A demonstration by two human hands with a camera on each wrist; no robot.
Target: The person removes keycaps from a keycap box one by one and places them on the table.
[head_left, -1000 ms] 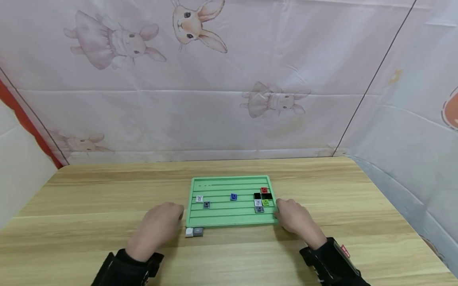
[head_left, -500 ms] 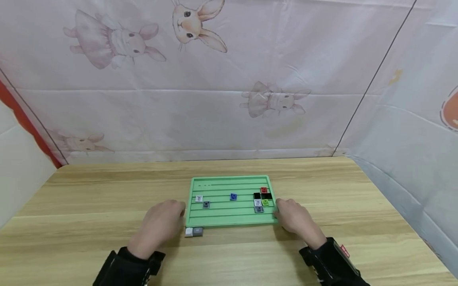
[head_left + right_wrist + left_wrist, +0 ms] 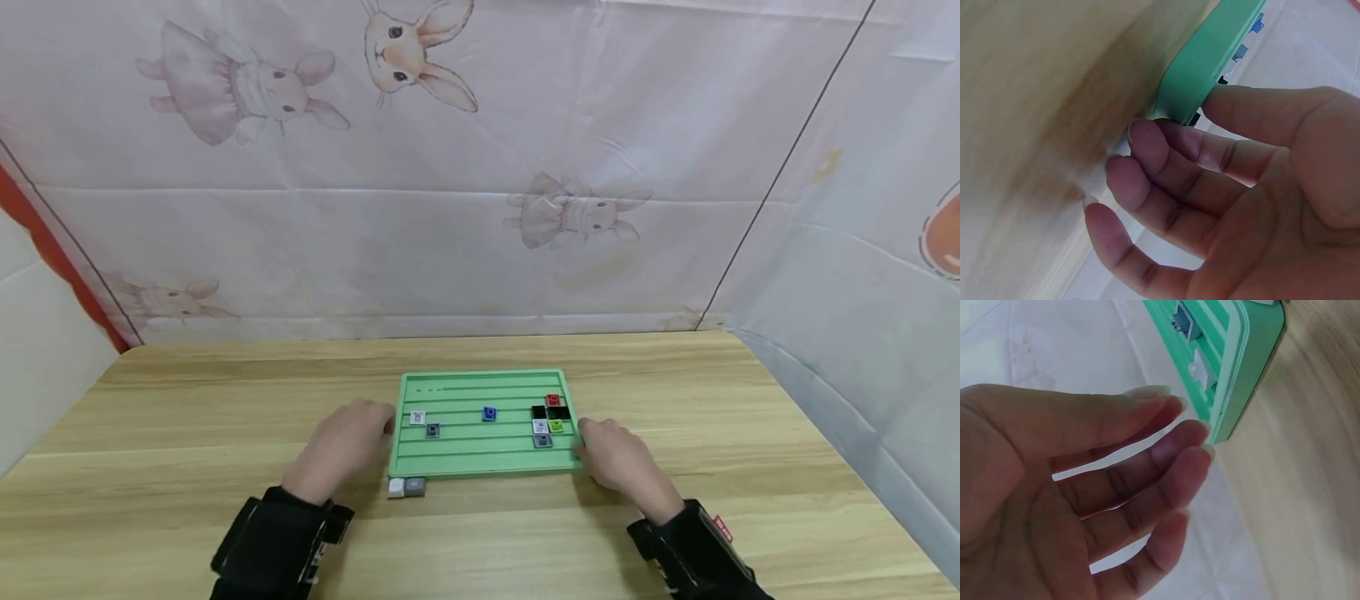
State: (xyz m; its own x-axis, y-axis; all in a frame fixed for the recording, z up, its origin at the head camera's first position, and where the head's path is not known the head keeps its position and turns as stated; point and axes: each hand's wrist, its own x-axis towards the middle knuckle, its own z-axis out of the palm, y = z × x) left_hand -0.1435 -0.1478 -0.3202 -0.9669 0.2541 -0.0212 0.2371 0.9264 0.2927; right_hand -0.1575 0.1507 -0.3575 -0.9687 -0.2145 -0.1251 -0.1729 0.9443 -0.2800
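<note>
A green ridged tray (image 3: 465,458) lies on the table with several small keycaps on it, stem side up. At its right edge my right hand (image 3: 618,454) pinches the rim; in the right wrist view the thumb presses the tray's side wall (image 3: 1200,65), and the index finger curls at the corner. My left hand (image 3: 341,446) is beside the left edge, fingers loosely bent and nothing held. In the left wrist view its fingertips (image 3: 1194,469) come right up to the tray corner, near a white keycap (image 3: 1200,370) and a grey-blue keycap (image 3: 1185,324).
A white keycap (image 3: 396,487) and a grey keycap (image 3: 415,487) sit on the table by the tray's front left corner. On the tray, a blue keycap (image 3: 489,414) is near the middle and a red keycap (image 3: 552,400) in the right cluster. A printed cloth (image 3: 450,267) hangs behind the table.
My left hand has moved forward and slightly right, up to the tray's left edge. The right hand stays on the right edge, and tray and keycaps keep their places.
</note>
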